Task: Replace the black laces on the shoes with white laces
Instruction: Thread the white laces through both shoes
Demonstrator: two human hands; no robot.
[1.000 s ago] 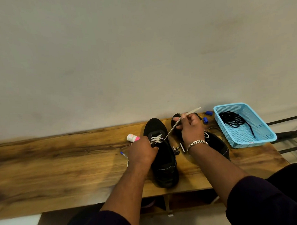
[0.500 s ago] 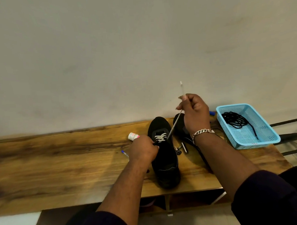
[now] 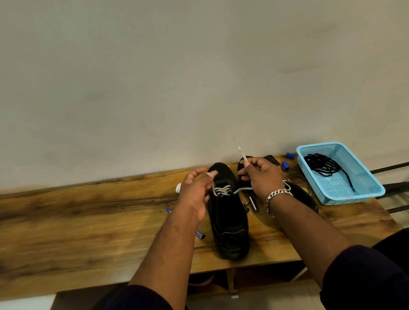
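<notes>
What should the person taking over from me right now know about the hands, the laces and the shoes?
Right hand: pinches one end of the white lace, its tip pointing up.
Left hand: raised beside the near shoe; it seems to pinch the lace's other end, but blur hides the grip.
Done: black laces lie in the blue basket; the near shoe's lower eyelets carry a few white crossings.
Left: finish the upper eyelets and tie off. The second shoe sits behind the right wrist, mostly hidden; a bit of white lace shows on it, so check it.
</notes>
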